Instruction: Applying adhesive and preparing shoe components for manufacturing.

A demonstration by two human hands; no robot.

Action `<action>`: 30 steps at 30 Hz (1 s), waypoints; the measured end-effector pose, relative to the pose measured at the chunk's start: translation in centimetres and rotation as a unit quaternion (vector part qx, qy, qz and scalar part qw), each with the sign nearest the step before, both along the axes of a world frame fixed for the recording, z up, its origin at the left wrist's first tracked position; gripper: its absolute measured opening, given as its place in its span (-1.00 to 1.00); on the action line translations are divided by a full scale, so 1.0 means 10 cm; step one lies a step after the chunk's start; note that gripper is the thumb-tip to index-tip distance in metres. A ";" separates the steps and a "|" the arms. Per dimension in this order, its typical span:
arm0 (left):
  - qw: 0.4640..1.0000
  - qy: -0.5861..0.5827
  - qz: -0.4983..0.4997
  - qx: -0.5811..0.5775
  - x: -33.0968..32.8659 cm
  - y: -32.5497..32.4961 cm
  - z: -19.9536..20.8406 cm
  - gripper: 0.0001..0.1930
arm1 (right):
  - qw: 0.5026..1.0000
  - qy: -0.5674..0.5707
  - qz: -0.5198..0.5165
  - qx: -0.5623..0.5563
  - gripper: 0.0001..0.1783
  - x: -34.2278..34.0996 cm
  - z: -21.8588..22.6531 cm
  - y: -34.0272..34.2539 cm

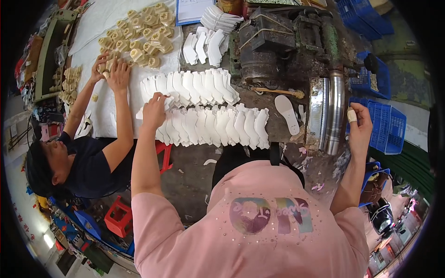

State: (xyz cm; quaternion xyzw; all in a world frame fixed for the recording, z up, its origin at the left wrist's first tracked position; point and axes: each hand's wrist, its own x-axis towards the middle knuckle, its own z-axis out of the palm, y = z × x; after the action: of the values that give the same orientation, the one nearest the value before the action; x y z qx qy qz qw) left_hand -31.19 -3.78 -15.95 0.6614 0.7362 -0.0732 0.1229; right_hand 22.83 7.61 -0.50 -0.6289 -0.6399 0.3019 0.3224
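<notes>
My left hand (155,111) is at the left end of two rows of white curved cut pieces (190,124), its fingers closed. What they pinch, if anything, is hidden, though white pieces lie right by the fingertips. The pieces overlap like shingles along the table. My right hand (360,127) hovers beyond the right end of a machine's shiny metal roller (335,116), beside a blue crate (388,125). Its fingers are loosely bent and apart, with cream tape round the thumb, and nothing shows in them.
Behind the rows stands a dark greasy machine (273,41). A white sole-shaped piece (287,113) and a wooden-handled brush (278,91) lie before it. At left, a co-worker (83,162) handles cream moulded pieces (148,30) on a white sheet. A red stool (118,216) stands behind.
</notes>
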 end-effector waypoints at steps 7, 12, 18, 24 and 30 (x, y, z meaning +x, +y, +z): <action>0.986 -0.145 0.078 0.018 0.37 0.20 0.64 -0.50 | 0.998 0.025 -0.042 0.032 -0.81 -0.17 0.21 -0.02; 0.712 -0.661 0.228 0.070 1.43 0.37 1.33 -0.60 | 0.988 0.104 0.110 0.025 -0.77 -0.81 0.33 -0.26; 0.508 -0.846 0.128 0.101 2.57 0.38 1.48 -0.37 | 0.962 0.137 0.208 0.113 -0.82 -1.49 0.08 -0.48; 0.501 -0.845 0.137 0.126 2.91 0.42 1.49 -0.18 | 0.968 0.137 0.173 0.118 -0.83 -1.25 0.10 -0.47; 0.504 -0.852 0.104 0.095 3.04 0.48 1.57 -0.33 | 0.947 0.260 0.191 -0.012 -0.86 -1.00 0.17 -0.40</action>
State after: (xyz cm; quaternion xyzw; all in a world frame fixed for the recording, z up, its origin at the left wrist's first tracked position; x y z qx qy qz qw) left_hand -0.75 1.05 -0.25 0.3309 0.3420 0.6092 0.6344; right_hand 12.81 3.57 1.17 -0.3984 -0.6385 0.5181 0.4064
